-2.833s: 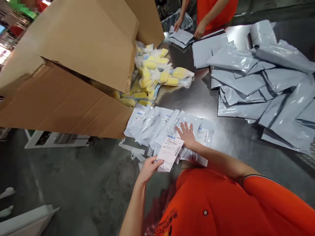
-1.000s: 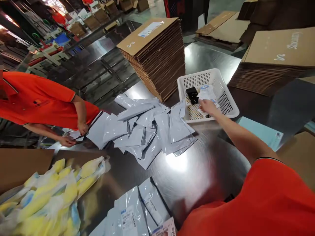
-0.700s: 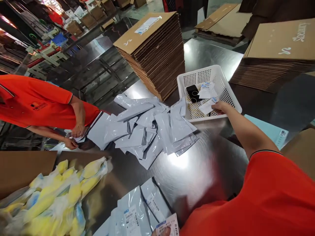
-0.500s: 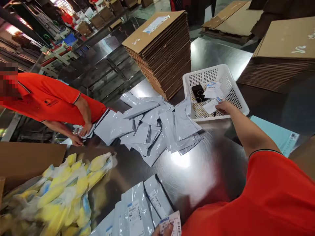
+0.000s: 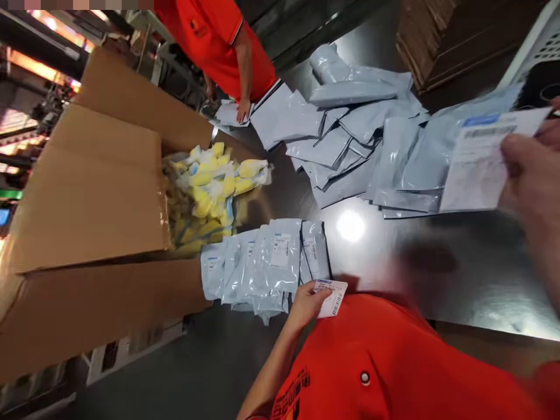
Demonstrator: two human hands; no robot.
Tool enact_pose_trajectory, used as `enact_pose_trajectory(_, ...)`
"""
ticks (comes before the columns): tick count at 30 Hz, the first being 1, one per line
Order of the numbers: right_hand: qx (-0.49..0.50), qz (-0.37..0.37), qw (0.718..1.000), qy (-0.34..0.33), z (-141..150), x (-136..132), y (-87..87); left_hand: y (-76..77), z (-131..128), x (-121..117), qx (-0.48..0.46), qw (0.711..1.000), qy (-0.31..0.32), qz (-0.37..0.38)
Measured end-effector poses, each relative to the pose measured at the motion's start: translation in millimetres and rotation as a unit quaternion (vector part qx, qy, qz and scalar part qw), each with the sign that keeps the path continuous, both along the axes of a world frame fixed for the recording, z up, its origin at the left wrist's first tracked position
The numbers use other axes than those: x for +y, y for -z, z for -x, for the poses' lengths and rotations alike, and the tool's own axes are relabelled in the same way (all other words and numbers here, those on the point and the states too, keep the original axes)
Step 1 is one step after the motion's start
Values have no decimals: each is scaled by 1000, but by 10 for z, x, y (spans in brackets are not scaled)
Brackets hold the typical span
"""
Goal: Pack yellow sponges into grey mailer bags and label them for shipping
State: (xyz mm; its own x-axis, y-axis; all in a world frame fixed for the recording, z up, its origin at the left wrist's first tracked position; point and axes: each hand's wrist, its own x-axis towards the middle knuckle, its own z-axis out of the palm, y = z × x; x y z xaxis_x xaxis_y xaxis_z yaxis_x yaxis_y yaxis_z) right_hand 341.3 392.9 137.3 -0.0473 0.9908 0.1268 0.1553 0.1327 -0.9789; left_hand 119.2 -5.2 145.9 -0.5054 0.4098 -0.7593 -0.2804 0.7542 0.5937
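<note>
My left hand is closed on a small white barcode label, close to my orange shirt at the near table edge. Just beyond it lies a row of labelled grey mailer bags. My right hand, blurred and close to the camera at the right, pinches another white shipping label with a blue stripe and a barcode, holding it up above the steel table.
A big open cardboard box lies on its side at left, spilling yellow packets. A heap of plain grey mailers covers the far table. A co-worker in orange handles mailers at the back. A white basket's corner shows top right.
My right hand has drawn back from the white basket with a shipping label in its fingers. My view has swung left and down toward the cardboard box. The left hand keeps its label.
</note>
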Motion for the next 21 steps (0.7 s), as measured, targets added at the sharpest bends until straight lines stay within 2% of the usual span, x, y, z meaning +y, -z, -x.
enact_pose_trajectory(1,73,59,993,-70,209,-279,-36,13,-10,-46,-9,1000,-4,-9)
enact_pose_trajectory(2,121,131,975,-133,414,-547,-37,24,-21,-97,-15,1000,-8,-17)
enact_pose_trajectory(4,133,249,932,-226,787,-990,61,38,-43,-209,-16,999,-19,-27)
enact_pose_trajectory(7,109,300,903,-287,1161,-1365,301,53,-69,-370,-10,998,-41,-37)
enact_pose_trajectory(10,125,305,900,-285,1311,-1526,401,86,-92,-506,-16,997,-60,-48)
enact_pose_trajectory(16,128,316,898,-280,1404,-1666,267,167,-105,-643,-6,996,-75,-41)
enact_pose_trajectory(21,140,309,903,-264,1441,-1666,237,139,-101,-621,-16,996,-78,-41)
